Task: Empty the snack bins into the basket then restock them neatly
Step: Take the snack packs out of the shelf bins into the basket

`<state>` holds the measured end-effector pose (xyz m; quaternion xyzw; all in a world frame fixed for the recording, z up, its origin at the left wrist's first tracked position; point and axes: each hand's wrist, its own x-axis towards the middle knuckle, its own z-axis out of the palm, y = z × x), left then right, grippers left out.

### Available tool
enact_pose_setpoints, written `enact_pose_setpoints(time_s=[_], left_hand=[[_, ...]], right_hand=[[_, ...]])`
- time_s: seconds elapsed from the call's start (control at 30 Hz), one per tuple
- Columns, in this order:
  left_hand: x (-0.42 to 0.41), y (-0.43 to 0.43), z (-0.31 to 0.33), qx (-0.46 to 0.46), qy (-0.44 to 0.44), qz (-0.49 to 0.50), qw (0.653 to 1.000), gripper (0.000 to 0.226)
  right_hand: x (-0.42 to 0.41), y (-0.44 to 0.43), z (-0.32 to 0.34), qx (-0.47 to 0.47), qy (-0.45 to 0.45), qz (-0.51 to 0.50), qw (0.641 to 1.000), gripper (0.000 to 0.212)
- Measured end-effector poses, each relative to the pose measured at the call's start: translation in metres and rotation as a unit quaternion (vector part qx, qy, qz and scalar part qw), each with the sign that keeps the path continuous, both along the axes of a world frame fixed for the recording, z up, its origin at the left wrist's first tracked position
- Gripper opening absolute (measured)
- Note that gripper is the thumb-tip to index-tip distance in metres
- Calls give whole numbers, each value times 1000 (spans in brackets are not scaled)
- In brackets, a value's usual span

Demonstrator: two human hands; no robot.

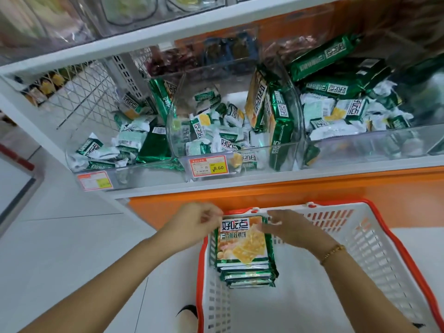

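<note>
Head view: biscuit pack (242, 241) pinched between left hand (195, 223), right hand (289, 228)

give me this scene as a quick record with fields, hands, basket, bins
left hand: pinches top-left corner of the top green foil cracker pack
right hand: fingers hold its top-right corner
stack: similar green packs beneath it, inside the white plastic basket with orange rim
bins: clear plastic bins on the shelf, holding green and white snack packs
price tag: red and yellow, reads 8.60, on a bin's front
</note>
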<state>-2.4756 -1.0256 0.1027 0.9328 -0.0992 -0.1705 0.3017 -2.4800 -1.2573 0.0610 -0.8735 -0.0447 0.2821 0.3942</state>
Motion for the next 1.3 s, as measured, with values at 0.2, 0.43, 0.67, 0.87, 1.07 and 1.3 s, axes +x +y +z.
enact_pose_setpoints(time_s=[0.2,0.43,0.67,0.87,1.07,1.3], left_hand=[[42,-52,119,-93,-243,-29,965,7],[192,-82,126,-162,-79,46,983,45],[254,-110,95,-36,-23,66,997,49],[288,-118,84,-191,-50,56,979,50],[309,-117,78,-208,84,0,975,66],[307,-127,76,-136,7,4,991,40]], right_hand=[[14,-30,138,70,-292,-115,947,35],[85,-29,161,-332,-416,-75,843,63],[96,-21,147,-374,-427,-19,823,68],[100,-25,124,-321,-463,-29,825,59],[107,-30,111,-331,-523,-55,783,50],[107,-29,105,-305,-543,-74,779,48]])
